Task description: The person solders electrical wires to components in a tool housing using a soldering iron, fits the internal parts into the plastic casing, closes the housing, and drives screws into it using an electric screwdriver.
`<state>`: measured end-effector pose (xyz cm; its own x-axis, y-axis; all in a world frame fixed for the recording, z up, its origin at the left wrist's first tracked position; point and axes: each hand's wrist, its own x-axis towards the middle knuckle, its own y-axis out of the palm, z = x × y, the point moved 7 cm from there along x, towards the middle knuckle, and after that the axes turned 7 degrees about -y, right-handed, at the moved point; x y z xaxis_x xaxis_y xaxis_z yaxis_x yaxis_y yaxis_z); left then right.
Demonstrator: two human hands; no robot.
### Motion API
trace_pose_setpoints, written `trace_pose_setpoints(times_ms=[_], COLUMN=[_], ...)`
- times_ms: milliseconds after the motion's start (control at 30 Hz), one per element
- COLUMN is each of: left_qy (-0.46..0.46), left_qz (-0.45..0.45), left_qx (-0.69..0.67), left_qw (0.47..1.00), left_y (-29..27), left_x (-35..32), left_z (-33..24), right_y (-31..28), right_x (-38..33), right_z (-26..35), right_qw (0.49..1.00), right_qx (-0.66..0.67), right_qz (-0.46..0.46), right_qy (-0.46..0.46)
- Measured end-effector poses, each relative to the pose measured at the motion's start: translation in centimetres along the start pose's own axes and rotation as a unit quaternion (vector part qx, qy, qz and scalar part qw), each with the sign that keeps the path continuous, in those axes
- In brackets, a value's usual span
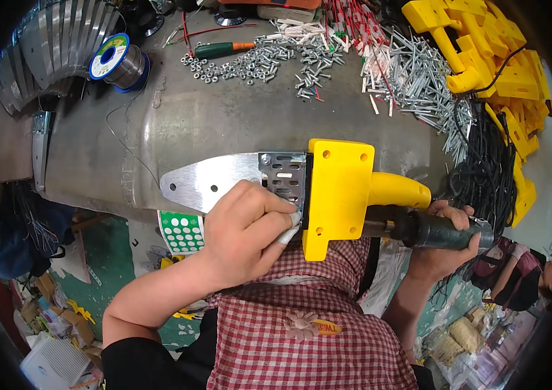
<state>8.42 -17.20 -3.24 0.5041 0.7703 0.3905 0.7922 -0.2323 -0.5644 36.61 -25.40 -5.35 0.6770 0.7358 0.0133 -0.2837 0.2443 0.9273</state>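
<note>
Probably heavy and stiff, the yellow tool (339,195) lies on the desk (224,123), left hand (246,231) fingers clamped at nine o'clock, right hand (442,244) gripping a driver (432,229) at three.

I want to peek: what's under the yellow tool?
Under the yellow tool you can see the grey metal table and a red checked apron. The left hand covers its lower left edge, so that part is hidden.
</note>
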Motion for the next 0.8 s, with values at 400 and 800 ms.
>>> trace_pose_setpoints(times_ms=[400, 800], left_qy=[0.032, -0.048], left_qz=[-0.042, 0.007], left_qx=[0.038, 0.035], left_qw=[0.998, 0.998], left_y=[0.4, -0.2], left_x=[0.9, 1.6], left_z=[-0.5, -0.4], right_y=[-1.3, 10.0], right_x=[0.4, 16.0], right_z=[1.6, 17.6], right_qw=[0.929, 0.683], right_qx=[-0.346, -0.708], right_qz=[-0.049, -0.017], right_qy=[-0.118, -0.178])
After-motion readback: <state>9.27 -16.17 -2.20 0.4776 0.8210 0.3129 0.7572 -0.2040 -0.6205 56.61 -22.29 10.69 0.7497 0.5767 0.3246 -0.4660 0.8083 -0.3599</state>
